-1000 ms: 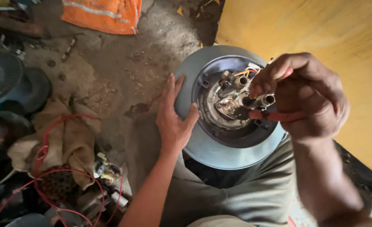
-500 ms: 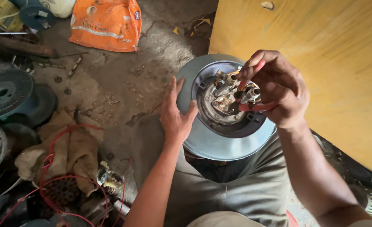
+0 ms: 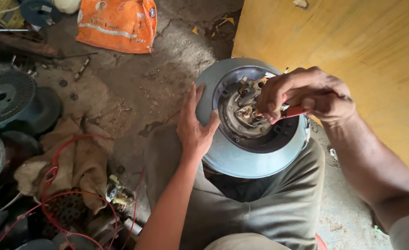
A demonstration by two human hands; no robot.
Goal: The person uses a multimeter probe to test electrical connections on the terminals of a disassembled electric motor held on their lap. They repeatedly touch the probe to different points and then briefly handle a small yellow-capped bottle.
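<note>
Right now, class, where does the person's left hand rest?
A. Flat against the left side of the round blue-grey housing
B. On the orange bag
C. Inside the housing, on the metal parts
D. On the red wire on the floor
A: the left hand lies open, palm against the rim of the round blue-grey housing, while the right hand works at the metal parts inside.

**Painted metal, bare metal, cloth and rough concrete**

The round housing looks like metal under matt blue-grey paint, smooth and dusty. Inside it, the core is bare, dull metal, greasy and uneven. At 3 o'clock from the core, the right hand grips a tool handle of glossy red plastic. The floor is rough, cracked concrete. At 11 o'clock lies a shiny orange plastic sack; at 8 o'clock, coarse tan cloth. The board at 1 o'clock is matt yellow wood.
</note>
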